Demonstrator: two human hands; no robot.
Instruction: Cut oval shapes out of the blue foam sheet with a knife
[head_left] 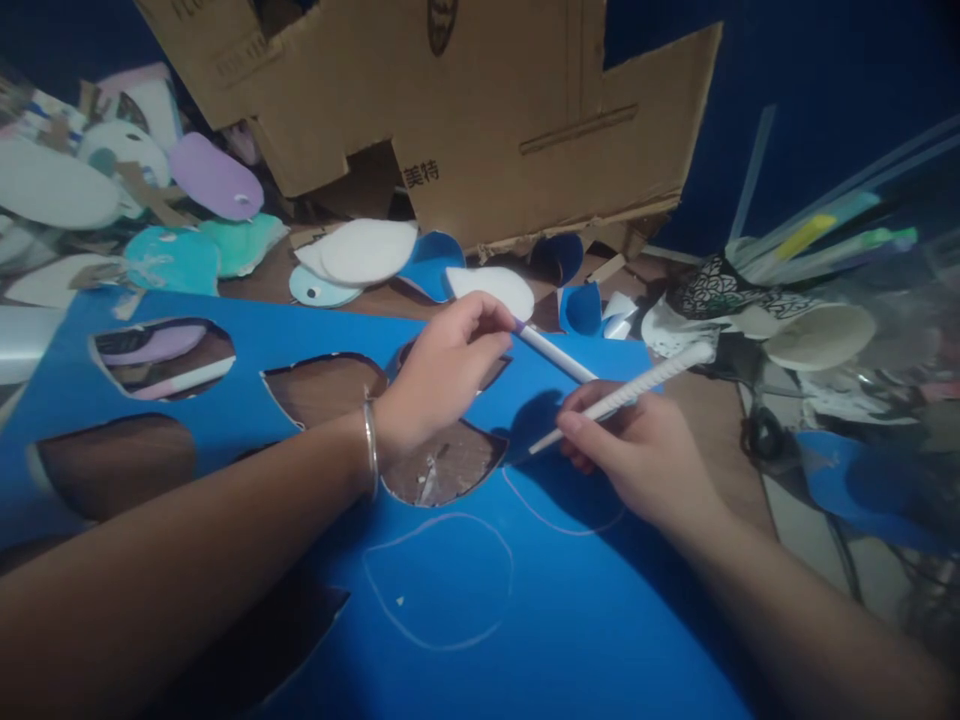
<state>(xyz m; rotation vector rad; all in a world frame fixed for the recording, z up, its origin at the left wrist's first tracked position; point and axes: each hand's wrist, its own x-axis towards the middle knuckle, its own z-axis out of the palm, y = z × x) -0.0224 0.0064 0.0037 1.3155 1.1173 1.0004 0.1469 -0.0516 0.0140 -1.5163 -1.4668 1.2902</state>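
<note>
A blue board (600, 640) lies under both hands, with several leaf-shaped holes cut through it. Bent over its far part, my left hand (457, 365) pinches the purple end of a white marker (559, 355). My right hand (637, 450) is closed around a slim white pen-like tool (630, 390) with a spiral-ridged shaft. Its narrow tip points down and left, close above the board; whether it touches I cannot tell. Near that tip is a pale drawn curve, partly under my right hand's shadow. Closer to me, a pale leaf-like outline (512, 570) is drawn on the blue surface.
Behind the board stands a large cut cardboard sheet (480, 120). Bird-like cutouts, including a purple one (216, 177) and a white one (367, 250), pile up at left and centre. On the right, a patterned cup (709, 285) lies tilted with markers in it, beside cables.
</note>
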